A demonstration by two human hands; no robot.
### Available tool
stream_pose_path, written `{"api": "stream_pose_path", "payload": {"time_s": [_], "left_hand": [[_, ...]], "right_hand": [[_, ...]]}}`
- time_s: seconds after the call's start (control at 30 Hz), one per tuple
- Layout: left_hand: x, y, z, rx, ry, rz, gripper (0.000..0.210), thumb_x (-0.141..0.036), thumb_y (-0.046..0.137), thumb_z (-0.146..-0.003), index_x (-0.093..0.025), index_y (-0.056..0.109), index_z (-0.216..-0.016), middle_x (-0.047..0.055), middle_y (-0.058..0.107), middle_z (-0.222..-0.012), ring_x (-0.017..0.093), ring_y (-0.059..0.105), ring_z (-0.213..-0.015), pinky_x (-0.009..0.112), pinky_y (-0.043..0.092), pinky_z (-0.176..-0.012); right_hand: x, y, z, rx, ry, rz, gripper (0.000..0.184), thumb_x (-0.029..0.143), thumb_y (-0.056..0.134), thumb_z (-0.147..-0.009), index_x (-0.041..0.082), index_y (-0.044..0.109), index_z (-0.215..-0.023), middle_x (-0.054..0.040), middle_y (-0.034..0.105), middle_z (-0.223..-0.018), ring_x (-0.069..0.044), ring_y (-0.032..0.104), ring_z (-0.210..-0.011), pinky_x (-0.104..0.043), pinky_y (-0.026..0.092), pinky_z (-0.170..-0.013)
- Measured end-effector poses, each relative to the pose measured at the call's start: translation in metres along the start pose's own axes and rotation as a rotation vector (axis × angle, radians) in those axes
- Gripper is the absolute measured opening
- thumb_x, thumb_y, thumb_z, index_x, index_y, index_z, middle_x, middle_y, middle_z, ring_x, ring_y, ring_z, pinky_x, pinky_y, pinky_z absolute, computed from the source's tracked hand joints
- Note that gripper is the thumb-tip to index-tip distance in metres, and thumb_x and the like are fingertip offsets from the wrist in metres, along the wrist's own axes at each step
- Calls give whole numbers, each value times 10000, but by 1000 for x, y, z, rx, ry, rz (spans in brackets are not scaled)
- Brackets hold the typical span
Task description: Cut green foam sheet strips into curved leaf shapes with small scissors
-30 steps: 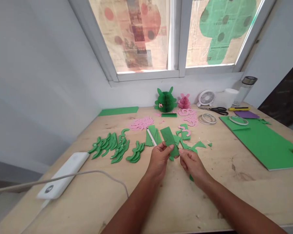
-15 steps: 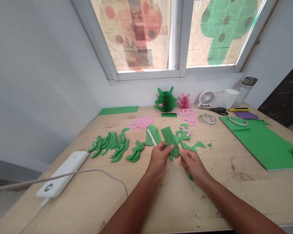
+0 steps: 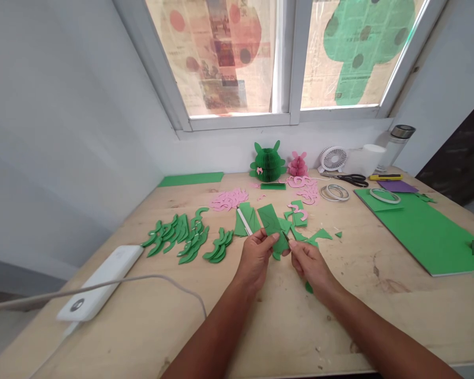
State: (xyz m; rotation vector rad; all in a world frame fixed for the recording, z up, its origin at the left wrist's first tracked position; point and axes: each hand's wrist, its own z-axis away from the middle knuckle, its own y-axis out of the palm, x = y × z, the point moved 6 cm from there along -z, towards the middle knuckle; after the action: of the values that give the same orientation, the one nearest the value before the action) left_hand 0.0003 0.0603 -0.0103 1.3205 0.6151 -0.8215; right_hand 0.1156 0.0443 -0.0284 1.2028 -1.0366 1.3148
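Note:
My left hand (image 3: 256, 255) is closed, thumb on top, on a green paper strip (image 3: 269, 217) with faint curved lines drawn on it. The strip is tilted up off the table. My right hand (image 3: 308, 259) is closed around small scissors (image 3: 286, 237); only their dark blades show, at the strip's right edge, and the fingers hide the handles. A bit of green (image 3: 308, 287) shows below the right hand; I cannot tell what it is. Under and behind the hands lie green paper scraps (image 3: 321, 234) and a white pen (image 3: 245, 221) on green paper.
Curved green cutouts (image 3: 193, 242) lie in piles to the left, pink cutouts (image 3: 229, 199) behind. A white power bank (image 3: 100, 284) with a cable (image 3: 154, 276) sits front left. Farther back are black scissors (image 3: 355, 180), tape rolls (image 3: 335, 192), a fan (image 3: 333, 159) and green card (image 3: 422, 231).
The green strip has tilted and shifted slightly left in my left hand. More of the scissor blades now shows beside its edge. The rest lies as before.

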Motion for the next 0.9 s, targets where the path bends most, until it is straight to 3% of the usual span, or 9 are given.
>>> {"api": "stream_pose_path", "payload": {"time_s": [0.2, 0.9], "left_hand": [[1, 6, 2, 48, -1, 2, 176, -224, 733, -612, -116, 639, -714, 29, 624, -684, 106, 512, -581, 232, 405, -533], [1, 5, 1, 35, 2, 4, 203, -231, 742, -596, -116, 623, -714, 32, 615, -681, 120, 519, -591, 254, 410, -531]], "right_hand": [[1, 1, 2, 6, 27, 2, 484, 606, 470, -762, 141, 571, -677, 86, 300, -396, -68, 227, -348, -203, 170, -343], [0, 2, 1, -7, 6, -36, 445, 576, 475, -781, 149, 550, -676, 95, 289, -383, -62, 206, -336, -198, 161, -330]]}}
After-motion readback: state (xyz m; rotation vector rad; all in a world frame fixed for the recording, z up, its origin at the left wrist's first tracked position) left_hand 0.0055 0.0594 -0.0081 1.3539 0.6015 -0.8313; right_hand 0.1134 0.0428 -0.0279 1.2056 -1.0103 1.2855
